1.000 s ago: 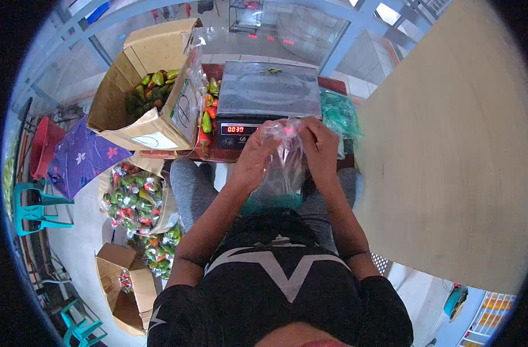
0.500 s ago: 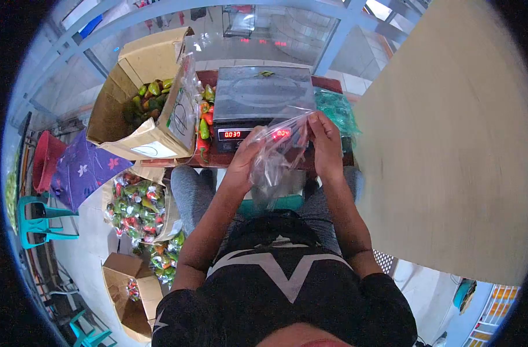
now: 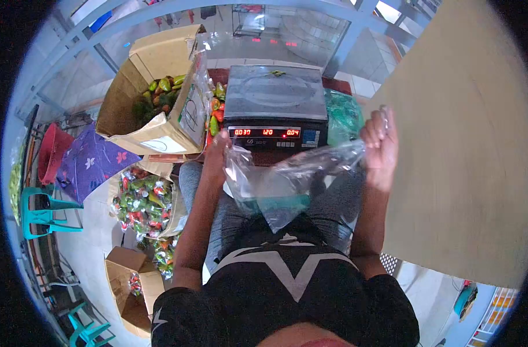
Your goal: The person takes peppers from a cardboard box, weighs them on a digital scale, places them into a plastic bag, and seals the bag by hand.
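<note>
You hold clear, wrinkled bag (image 3: 287, 188) stretched above lap (image 3: 336, 211), before scale (image 3: 274, 98); left hand (image 3: 218, 153), right hand (image 3: 381, 144) both have fingers (image 3: 370, 134) pinching its edges. See-through outline hard to make out.

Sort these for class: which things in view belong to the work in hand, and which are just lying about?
Seemingly in use:
clear plastic bag, stretched between left hand and right hand
scale, display lit
peppers beside the scale

Seemingly lying about:
purple cloth
red tub
teal chairs
</note>
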Action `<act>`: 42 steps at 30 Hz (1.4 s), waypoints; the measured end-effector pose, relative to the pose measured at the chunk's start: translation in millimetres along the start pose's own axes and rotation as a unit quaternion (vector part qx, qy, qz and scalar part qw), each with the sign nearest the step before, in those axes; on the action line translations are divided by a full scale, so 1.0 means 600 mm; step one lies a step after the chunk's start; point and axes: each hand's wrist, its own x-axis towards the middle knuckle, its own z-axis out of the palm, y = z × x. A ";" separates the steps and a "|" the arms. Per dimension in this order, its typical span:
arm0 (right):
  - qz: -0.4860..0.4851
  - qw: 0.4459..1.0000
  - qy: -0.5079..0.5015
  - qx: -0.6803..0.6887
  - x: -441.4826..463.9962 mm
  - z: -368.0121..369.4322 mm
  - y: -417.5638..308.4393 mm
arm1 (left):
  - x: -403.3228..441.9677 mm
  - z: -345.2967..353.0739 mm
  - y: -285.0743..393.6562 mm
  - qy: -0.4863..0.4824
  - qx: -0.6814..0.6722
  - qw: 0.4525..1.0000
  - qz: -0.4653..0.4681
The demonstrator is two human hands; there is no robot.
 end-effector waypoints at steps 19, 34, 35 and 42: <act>0.193 0.807 0.048 -0.556 -0.024 -0.005 0.095 | -0.007 0.233 -0.004 -0.270 0.257 0.901 0.223; 0.060 0.355 0.016 -0.933 0.116 -0.330 0.047 | -0.025 0.198 -0.061 -0.303 0.285 0.892 0.174; 0.088 0.350 0.008 -0.932 0.109 -0.354 0.060 | -0.027 0.189 -0.061 -0.294 0.297 0.889 0.188; 0.042 0.432 0.047 -0.900 0.052 -0.429 0.080 | -0.030 0.149 -0.065 -0.260 0.287 0.912 0.132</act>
